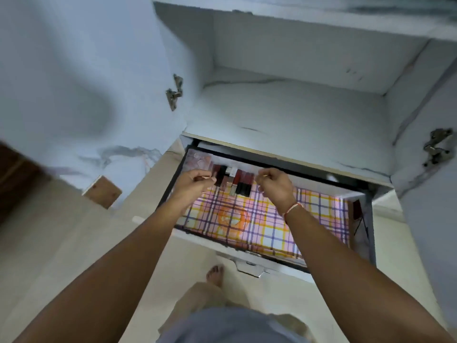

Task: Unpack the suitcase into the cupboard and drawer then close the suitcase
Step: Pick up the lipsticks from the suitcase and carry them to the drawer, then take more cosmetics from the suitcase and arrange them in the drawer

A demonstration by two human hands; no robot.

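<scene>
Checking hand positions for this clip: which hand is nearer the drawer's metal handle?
Right. The right hand is above the drawer nearer its handle; the left hand is further toward the drawer's left corner.

I see the cupboard (284,112) in smooth white marble-look laminate, with shiny metal hinges (174,91). The drawer (366,219) has a checked liner (267,224), seemingly paper or cloth, and a glossy metal handle (251,267).

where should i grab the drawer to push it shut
Probably the metal handle at the middle of the drawer front panel, approached from the near side. It juts toward the person, and a centred push should keep the open drawer running straight.
</scene>
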